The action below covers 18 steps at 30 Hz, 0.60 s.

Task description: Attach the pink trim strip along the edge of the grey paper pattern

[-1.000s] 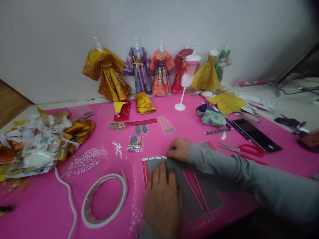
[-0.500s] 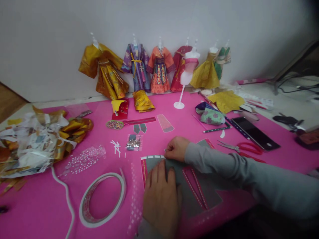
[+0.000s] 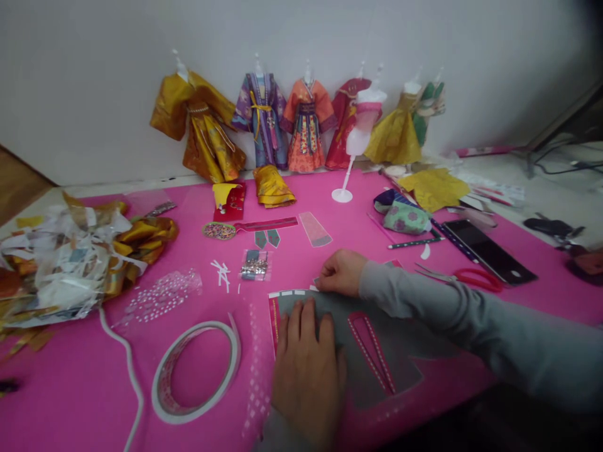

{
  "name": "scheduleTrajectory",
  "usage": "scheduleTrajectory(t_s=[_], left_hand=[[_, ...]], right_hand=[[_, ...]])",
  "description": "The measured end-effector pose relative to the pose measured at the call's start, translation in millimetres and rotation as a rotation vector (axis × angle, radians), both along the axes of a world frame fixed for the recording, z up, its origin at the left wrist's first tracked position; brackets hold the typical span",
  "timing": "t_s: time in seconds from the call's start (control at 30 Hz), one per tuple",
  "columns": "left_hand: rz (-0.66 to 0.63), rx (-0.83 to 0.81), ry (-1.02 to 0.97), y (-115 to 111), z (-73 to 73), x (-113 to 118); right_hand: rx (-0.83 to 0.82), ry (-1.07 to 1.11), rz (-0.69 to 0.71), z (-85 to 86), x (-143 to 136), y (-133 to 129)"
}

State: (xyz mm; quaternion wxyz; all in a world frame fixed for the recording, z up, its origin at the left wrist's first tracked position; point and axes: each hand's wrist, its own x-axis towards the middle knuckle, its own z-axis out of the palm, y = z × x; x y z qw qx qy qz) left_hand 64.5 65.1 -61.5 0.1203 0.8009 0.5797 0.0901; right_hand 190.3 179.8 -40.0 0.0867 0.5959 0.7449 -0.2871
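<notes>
My left hand (image 3: 308,367) lies palm down, fingers stretched out, on a flat grey fabric piece (image 3: 400,370) with pink trim and a narrow pink loop-shaped band (image 3: 354,336). Along the fabric's upper edge runs a row of short white strips (image 3: 287,293). At that same edge, right of the left fingertips, my right hand (image 3: 343,273) is closed in a pinch. A small white strip (image 3: 315,284) shows at its fingertips; the rest is hidden by the fingers. To the left stands a roll of white tape (image 3: 162,402), its end lifted, and small white scraps (image 3: 221,275) lie farther back.
Several dressed mini mannequins (image 3: 306,125) line the wall, with a bare-skirted one (image 3: 360,135) in front. Scissors (image 3: 478,279), a phone (image 3: 490,251) and pencils (image 3: 414,243) lie right. A heap of scraps (image 3: 70,257) and a white cord (image 3: 129,358) are left.
The view has shifted slightly. My right hand has moved a little up and to the right along the fabric's edge, still pinched. My left hand stays flat on the fabric.
</notes>
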Motion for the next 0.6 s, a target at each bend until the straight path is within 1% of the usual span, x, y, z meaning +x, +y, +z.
scheduleTrajectory(t_s=[0.33, 0.6], left_hand=[[-0.026, -0.007, 0.007, 0.4, 0.3, -1.0], [0.002, -0.005, -0.002, 2.2, 0.9, 0.2]], right_hand=[[0.029, -0.007, 0.04, -0.4, -5.8, -3.5], [0.015, 0.019, 0.061, 0.1, -0.5, 2.3]])
